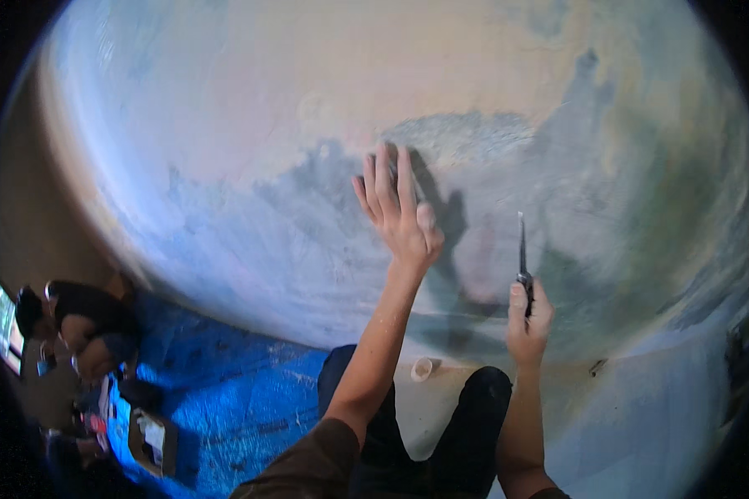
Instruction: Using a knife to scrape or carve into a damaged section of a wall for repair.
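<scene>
My left hand [399, 204], fingers apart and pale residue on the thumb, rests against a curved, pastel-painted wall [225, 100], just below a rough grey raised patch [462, 125]. Its shadow falls to its right. Lower and to the right, my right hand [528, 320] grips a slim tool [523, 249] with a long narrow metal blade and a dark handle, the blade pointing upward in front of the wall. Whether the tool touches the surface I cannot tell.
At lower left another person [83, 320] crouches by a blue tarp [225, 382], with a box of items [162, 445] nearby. A small white cup [422, 368] lies by the wall's foot, near my dark-clad legs. A bright opening [4, 320] shows at far left.
</scene>
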`<state>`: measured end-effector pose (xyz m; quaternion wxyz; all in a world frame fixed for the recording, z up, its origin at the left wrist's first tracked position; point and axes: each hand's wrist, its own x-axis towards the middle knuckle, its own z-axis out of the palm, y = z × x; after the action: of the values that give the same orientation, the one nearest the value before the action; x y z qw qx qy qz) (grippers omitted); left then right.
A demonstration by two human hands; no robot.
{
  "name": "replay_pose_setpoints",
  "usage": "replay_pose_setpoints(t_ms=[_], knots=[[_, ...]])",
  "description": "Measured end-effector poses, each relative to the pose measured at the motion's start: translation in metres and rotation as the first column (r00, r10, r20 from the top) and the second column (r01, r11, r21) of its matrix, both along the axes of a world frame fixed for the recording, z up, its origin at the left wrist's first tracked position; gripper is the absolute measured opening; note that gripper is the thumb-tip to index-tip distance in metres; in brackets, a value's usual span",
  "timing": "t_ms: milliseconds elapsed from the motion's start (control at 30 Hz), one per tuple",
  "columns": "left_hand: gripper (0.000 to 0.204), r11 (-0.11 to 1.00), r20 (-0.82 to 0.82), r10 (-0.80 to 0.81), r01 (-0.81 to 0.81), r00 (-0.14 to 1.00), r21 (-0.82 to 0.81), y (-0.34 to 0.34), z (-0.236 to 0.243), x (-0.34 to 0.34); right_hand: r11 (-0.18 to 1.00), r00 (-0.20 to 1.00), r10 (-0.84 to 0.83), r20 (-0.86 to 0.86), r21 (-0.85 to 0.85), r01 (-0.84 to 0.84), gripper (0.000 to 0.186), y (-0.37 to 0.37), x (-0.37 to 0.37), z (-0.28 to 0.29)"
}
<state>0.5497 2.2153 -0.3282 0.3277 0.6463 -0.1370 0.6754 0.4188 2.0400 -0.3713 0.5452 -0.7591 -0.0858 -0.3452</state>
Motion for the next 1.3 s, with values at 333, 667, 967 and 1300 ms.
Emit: replay_pose_setpoints(t_ms=[333,667,967,1300], knots=[[0.06,0.99,-0.038,0.138,-0.139,0.99,-0.02,0.082,0.007,0.016,0.974,0.921,0.204,-0.331,0.162,-0.158,0.034,-0.027,-0.063,-0.126],[0.055,0.956,-0.139,0.25,-0.221,0.958,0.196,0.057,0.007,0.001,0.894,0.804,0.372,-0.464,0.413,-0.176,0.03,-0.032,-0.085,-0.152],[0.051,0.948,-0.265,0.288,-0.236,0.92,0.212,0.056,-0.003,0.004,0.858,0.75,0.364,-0.552,0.511,-0.041,0.026,-0.034,-0.09,-0.153],[0.046,0.949,-0.145,0.284,-0.256,0.948,0.186,0.059,-0.001,0.007,0.85,0.706,0.379,-0.598,0.527,-0.01,0.023,-0.034,-0.092,-0.159]])
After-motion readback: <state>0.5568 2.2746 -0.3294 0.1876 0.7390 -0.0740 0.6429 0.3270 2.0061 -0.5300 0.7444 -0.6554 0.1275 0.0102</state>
